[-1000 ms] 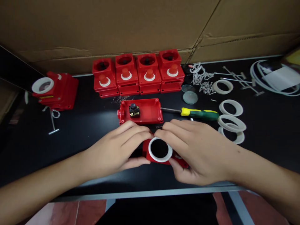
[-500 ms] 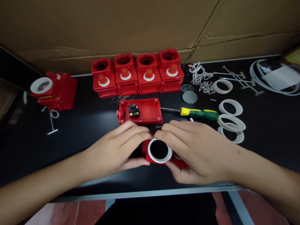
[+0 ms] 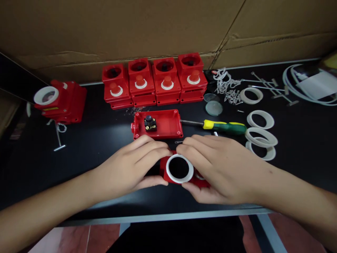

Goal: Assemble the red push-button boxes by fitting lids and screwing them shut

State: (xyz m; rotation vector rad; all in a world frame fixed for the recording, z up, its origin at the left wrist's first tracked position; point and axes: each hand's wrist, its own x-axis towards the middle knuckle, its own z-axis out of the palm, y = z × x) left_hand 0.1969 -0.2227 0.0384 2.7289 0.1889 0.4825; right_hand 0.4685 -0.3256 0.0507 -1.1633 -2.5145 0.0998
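Note:
Between my hands lies a red plastic housing cover [image 3: 163,168], with a white ring [image 3: 169,177] seated around its dark round opening. My left hand [image 3: 135,163] grips the cover's left end, fingers over the far edge and thumb at the near edge. My right hand [image 3: 218,168] is closed around the right part of the cover and the ring's right side, covering much of that end. Just beyond them sits an open red box base [image 3: 168,128] holding a black push-button switch block [image 3: 150,124].
Red call-point boxes [image 3: 167,82] stand in a row along the cardboard wall, another [image 3: 71,102] at left. A green-yellow screwdriver [image 3: 226,127] points at the box base. At right are white rings [image 3: 251,95], clear discs [image 3: 213,108], screws [image 3: 233,96] and small T-bar hammers [image 3: 267,88].
My right hand has shifted slightly, its thumb moving left along the ring's near edge and its fingers a little right. The left hand keeps its hold.

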